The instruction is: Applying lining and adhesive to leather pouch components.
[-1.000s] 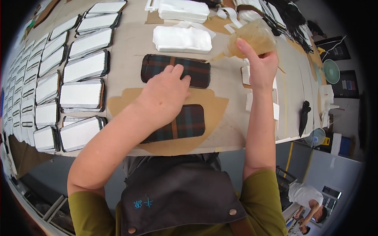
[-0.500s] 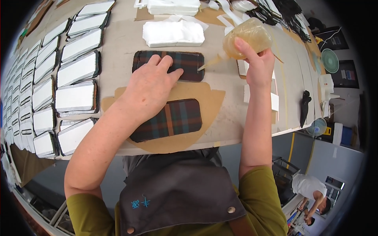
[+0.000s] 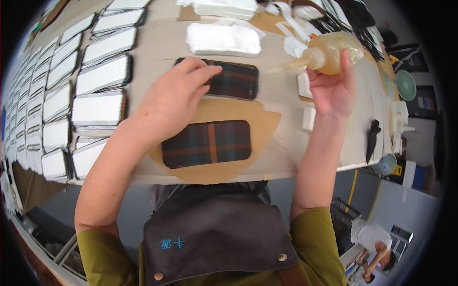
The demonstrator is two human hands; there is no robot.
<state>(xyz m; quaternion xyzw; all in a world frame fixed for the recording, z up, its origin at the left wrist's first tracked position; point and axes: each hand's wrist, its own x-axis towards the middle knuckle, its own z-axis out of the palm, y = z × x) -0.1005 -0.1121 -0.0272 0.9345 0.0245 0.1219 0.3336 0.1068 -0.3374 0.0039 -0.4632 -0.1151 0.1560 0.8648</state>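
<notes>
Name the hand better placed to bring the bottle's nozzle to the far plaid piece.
Right, most likely: the right hand holds the bottle, its nozzle pointing left toward the far plaid piece. The left hand is over that piece's left end, apparently steadying it.

Worktable (image 3: 157, 47), one, topped in pale beige, front edge curving across the view. Lying on it:

Left: columns of stacked panels (image 3: 100, 107), white-faced, dark-edged, several askew; further left, a column of smaller overlapping pieces (image 3: 31, 114), white with dark bars.

Centre: one plaid panel (image 3: 236, 85), dark with rust and green bands, flat, partly covered; just nearer the front edge, one tan sheet (image 3: 262, 126), curved in outline.

Far side: white pad stack (image 3: 224, 39); second white stack (image 3: 226, 7) behind.

Far right: dark strips (image 3: 353, 12), heaped; white strips (image 3: 288, 19), loosely curled beside them.

Right: one black tapered object (image 3: 372, 140), kind unclear.
</notes>
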